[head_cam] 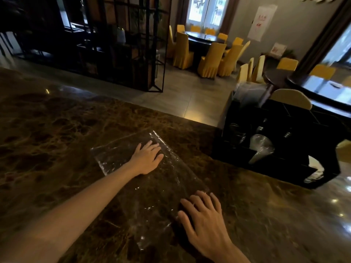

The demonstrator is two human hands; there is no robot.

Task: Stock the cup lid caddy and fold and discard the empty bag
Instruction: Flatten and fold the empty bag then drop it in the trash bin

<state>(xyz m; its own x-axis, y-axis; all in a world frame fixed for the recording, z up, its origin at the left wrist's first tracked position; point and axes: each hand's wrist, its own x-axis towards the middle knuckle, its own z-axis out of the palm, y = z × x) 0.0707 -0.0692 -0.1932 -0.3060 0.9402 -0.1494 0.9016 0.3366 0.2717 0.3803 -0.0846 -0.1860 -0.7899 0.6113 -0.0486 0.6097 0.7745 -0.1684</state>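
On counter [57,130] — two hands, one bag [152,196]

Dark marble counter [57,130] near; a black metal shelf [121,44] far left; yellow-covered chairs [210,59] ring a round table [205,39] beneath bright windows [207,10].

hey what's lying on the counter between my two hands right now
In the head view only the flattened clear plastic bag spans the marble counter between the left hand and the right hand; both press on it.

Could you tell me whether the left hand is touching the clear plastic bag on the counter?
Touching. The head view shows the left hand lying flat, fingers straight, on the far part of the plastic bag.
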